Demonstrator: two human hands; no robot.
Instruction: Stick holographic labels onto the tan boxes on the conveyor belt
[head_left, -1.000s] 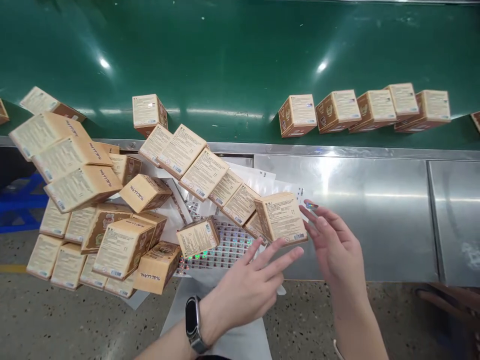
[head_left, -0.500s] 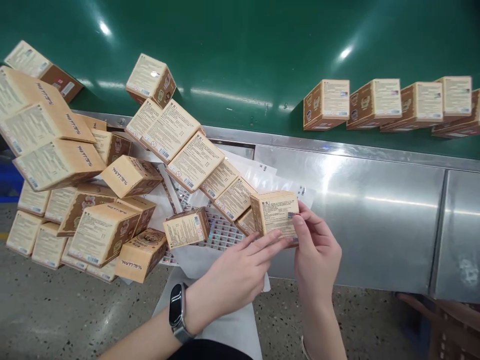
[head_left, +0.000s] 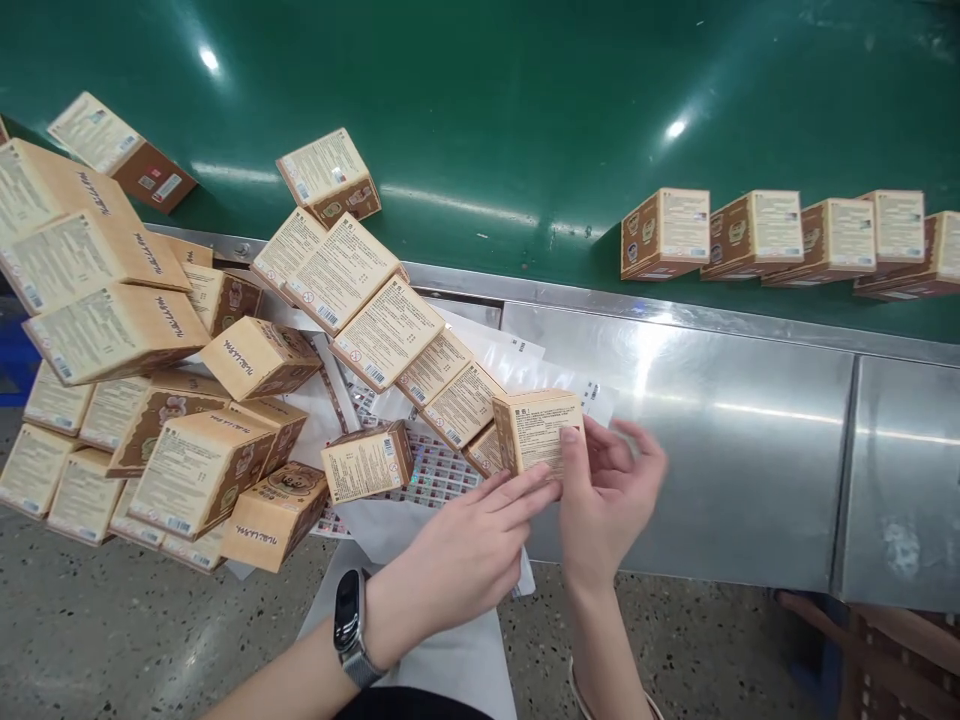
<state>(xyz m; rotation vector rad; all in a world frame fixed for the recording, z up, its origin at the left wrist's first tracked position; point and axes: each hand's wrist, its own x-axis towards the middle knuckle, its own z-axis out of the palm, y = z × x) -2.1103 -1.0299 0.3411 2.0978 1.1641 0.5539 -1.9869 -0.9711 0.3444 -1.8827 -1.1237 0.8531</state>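
Note:
A small tan and brown printed box (head_left: 536, 420) stands in front of me with its text side facing up toward me. My left hand (head_left: 472, 545), a watch on its wrist, holds the box along its lower edge, its fingers stretched across the front. My right hand (head_left: 607, 490) presses its thumb on the right part of the text side, over a tiny dark patch partly hidden by the thumb. Its other fingers are apart, loosely curled beside the box. A slanting row of like boxes (head_left: 390, 335) reaches up and left from the held one.
Many boxes are piled on the left (head_left: 202, 470), and one lies alone (head_left: 367, 465) on sticker sheets (head_left: 439, 470). On the green belt (head_left: 480, 110) stands a row of boxes (head_left: 757, 235) at right. A steel ledge (head_left: 720, 470) runs along the belt.
The right thumb has moved from holding a small sticker at the box's right edge to pressing on its face, and the right fingers have spread. The boxes on the belt have shifted slightly in view.

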